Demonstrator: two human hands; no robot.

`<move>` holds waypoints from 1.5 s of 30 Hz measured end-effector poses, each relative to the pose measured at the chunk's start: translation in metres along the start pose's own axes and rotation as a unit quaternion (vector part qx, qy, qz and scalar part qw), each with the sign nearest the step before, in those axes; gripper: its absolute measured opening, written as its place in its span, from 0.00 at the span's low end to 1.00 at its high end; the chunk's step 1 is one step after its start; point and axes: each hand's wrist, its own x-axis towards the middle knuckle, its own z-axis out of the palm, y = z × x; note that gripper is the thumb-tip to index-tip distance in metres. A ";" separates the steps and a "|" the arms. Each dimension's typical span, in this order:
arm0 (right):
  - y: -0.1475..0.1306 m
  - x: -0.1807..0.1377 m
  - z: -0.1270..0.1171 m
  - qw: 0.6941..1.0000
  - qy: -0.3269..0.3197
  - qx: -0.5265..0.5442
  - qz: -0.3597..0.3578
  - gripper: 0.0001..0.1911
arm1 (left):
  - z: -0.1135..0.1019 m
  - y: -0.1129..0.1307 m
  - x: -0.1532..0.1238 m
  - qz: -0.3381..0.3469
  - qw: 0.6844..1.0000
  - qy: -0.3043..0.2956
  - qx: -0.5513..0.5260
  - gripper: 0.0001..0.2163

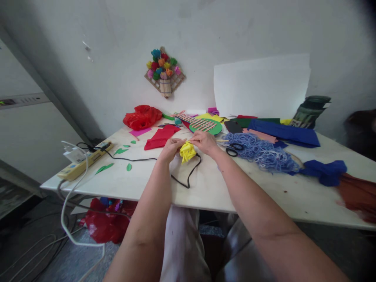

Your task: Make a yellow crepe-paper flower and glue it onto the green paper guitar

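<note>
Both my hands meet over the middle of the white table (pixel 205 188). My left hand (pixel 171 148) and my right hand (pixel 205 141) are closed on a crumpled yellow paper flower (pixel 187 151), pinching it from either side. A thin wooden stick (pixel 222 140) pokes out to the right of my right hand. A black cord (pixel 188 178) loops on the table just below the flower.
A blue heap of rubber bands (pixel 261 150) with black scissors (pixel 234 149) lies to the right. Red paper (pixel 161 137), a red plastic bag (pixel 141 116), green leaf cut-outs (pixel 104 168), a power strip (pixel 85 158), blue cloth (pixel 284 133) and a woven green disc (pixel 205 125) surround the hands.
</note>
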 end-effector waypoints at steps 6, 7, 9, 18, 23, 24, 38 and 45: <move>0.003 0.001 0.003 0.999 0.009 0.038 0.013 0.05 | 0.001 0.003 -0.001 -0.006 1.000 -0.006 -0.006 0.18; 0.004 0.001 0.004 0.999 0.012 0.044 0.014 0.05 | 0.001 0.004 -0.001 -0.009 1.000 -0.008 -0.006 0.18; 0.006 0.002 0.005 0.998 0.015 0.056 0.011 0.05 | 0.001 0.004 -0.001 -0.011 1.000 -0.010 -0.005 0.18; 0.017 0.003 0.010 0.988 -0.016 0.154 -0.023 0.08 | -0.003 -0.001 0.002 0.007 1.000 0.014 0.021 0.16; 0.021 0.002 0.007 0.982 -0.064 0.174 -0.016 0.08 | -0.001 0.002 0.001 0.002 0.999 0.022 0.040 0.16; 0.021 0.001 0.006 0.982 -0.079 0.169 -0.006 0.09 | -0.001 0.002 0.001 0.000 0.999 0.023 0.040 0.16; 0.017 0.002 0.003 0.996 -0.034 0.079 -0.018 0.08 | 0.000 0.005 -0.002 -0.021 1.000 -0.005 -0.009 0.17; 0.015 0.002 0.001 0.996 -0.024 0.082 0.001 0.07 | 0.000 0.003 -0.002 -0.006 1.000 0.020 -0.005 0.18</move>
